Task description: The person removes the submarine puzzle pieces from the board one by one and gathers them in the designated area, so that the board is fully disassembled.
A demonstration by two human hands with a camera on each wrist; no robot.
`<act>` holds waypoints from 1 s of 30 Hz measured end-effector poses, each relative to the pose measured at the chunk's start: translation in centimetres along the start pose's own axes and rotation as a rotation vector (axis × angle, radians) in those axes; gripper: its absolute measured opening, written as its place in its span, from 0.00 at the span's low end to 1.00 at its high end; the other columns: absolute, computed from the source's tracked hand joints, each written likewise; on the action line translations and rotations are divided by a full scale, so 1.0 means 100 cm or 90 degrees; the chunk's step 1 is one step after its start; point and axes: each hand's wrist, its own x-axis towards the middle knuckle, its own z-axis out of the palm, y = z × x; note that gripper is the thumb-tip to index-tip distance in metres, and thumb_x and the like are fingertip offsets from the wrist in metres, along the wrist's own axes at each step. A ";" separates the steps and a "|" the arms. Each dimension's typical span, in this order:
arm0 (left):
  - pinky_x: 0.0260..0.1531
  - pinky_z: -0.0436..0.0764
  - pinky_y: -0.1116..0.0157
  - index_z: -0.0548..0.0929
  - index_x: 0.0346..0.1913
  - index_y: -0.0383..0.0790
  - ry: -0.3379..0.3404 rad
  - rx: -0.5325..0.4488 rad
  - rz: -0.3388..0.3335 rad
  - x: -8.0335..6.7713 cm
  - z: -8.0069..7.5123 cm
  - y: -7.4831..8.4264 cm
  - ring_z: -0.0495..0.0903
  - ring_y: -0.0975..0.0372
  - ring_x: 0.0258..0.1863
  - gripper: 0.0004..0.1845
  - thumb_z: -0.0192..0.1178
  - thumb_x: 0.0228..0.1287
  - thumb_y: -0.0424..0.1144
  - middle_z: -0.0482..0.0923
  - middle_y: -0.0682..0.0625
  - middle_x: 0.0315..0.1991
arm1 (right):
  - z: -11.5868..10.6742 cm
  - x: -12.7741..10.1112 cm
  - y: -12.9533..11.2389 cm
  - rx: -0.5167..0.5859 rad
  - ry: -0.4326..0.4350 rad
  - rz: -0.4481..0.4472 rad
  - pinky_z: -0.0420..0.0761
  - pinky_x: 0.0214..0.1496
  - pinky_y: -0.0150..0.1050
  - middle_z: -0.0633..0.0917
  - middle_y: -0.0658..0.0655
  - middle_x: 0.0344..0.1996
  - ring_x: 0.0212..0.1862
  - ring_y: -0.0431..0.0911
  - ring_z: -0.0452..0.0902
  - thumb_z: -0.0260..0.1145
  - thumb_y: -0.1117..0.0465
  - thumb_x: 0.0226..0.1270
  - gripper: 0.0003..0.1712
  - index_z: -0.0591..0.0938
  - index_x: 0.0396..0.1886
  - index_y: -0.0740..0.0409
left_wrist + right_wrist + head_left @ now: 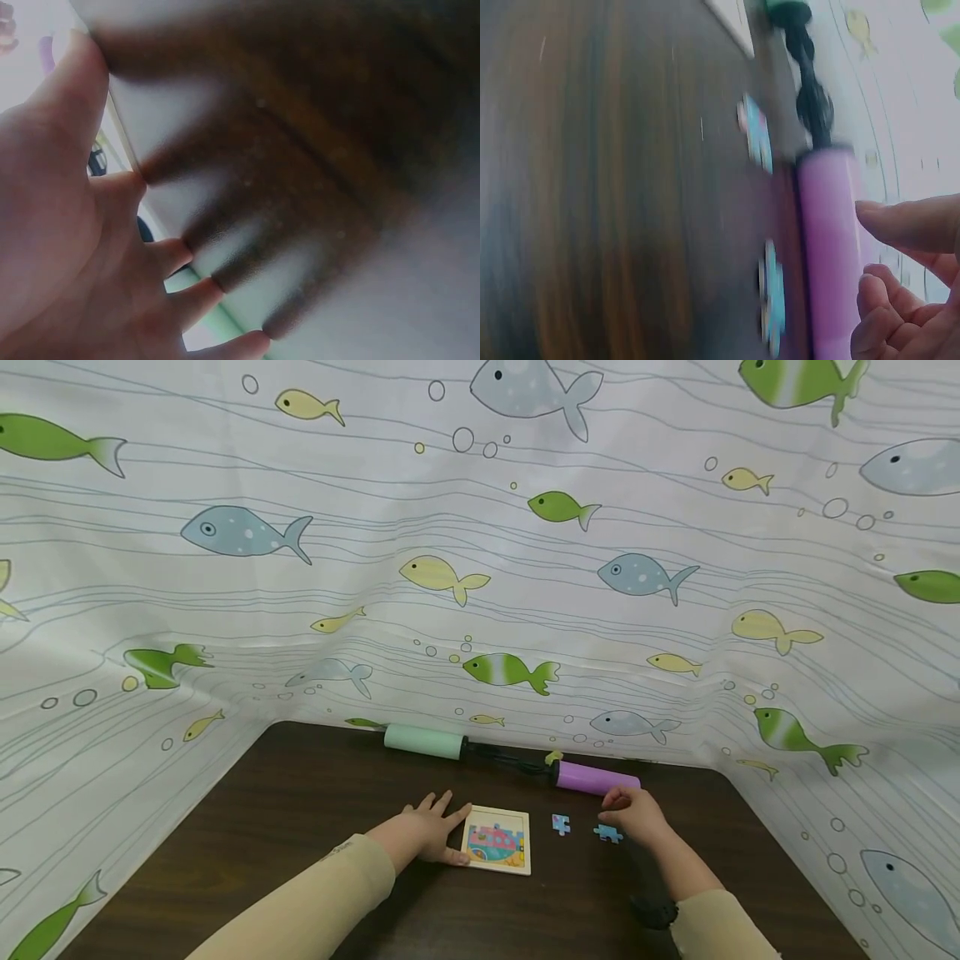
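A square jigsaw puzzle board (pixel 497 810) with a pale wooden rim lies on the dark table, its picture partly filled in red, blue and yellow. My left hand (pixel 432 831) rests flat at its left side, fingers spread, thumb and index fingertip at the rim. Two loose blue puzzle pieces lie to the right: one piece (pixel 561 824) beside the board, another piece (pixel 607 833) farther right. Just above that farther piece hovers my right hand (pixel 633 814). In the right wrist view, its thumb (pixel 911 223) and loosely bent fingers stand apart with nothing between them.
Along the back of the table lie a mint-green cylinder (pixel 424 742) and a purple cylinder (pixel 597 778) with black end parts between them. A white fish-print curtain (pixel 420 635) encloses the back and sides of the dark brown table (pixel 300 802).
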 end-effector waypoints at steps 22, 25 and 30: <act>0.66 0.58 0.41 0.56 0.78 0.58 0.003 -0.005 0.007 0.002 0.001 -0.001 0.50 0.46 0.75 0.49 0.57 0.57 0.72 0.49 0.45 0.77 | 0.117 -0.001 -0.087 0.027 -0.178 -0.121 0.70 0.27 0.38 0.76 0.51 0.25 0.29 0.45 0.70 0.75 0.67 0.56 0.05 0.85 0.28 0.56; 0.66 0.58 0.41 0.56 0.78 0.58 0.001 -0.001 0.008 0.001 0.000 -0.002 0.50 0.46 0.75 0.48 0.56 0.57 0.72 0.49 0.45 0.77 | 0.124 -0.001 -0.089 0.034 -0.191 -0.121 0.71 0.27 0.36 0.77 0.50 0.25 0.29 0.44 0.71 0.75 0.69 0.55 0.06 0.85 0.28 0.56; 0.66 0.59 0.42 0.56 0.78 0.59 0.001 0.004 0.010 0.003 0.001 -0.002 0.51 0.47 0.74 0.48 0.56 0.57 0.72 0.50 0.45 0.77 | 0.132 -0.001 -0.094 0.047 -0.202 -0.135 0.73 0.28 0.37 0.78 0.50 0.26 0.30 0.45 0.71 0.76 0.68 0.56 0.06 0.85 0.31 0.56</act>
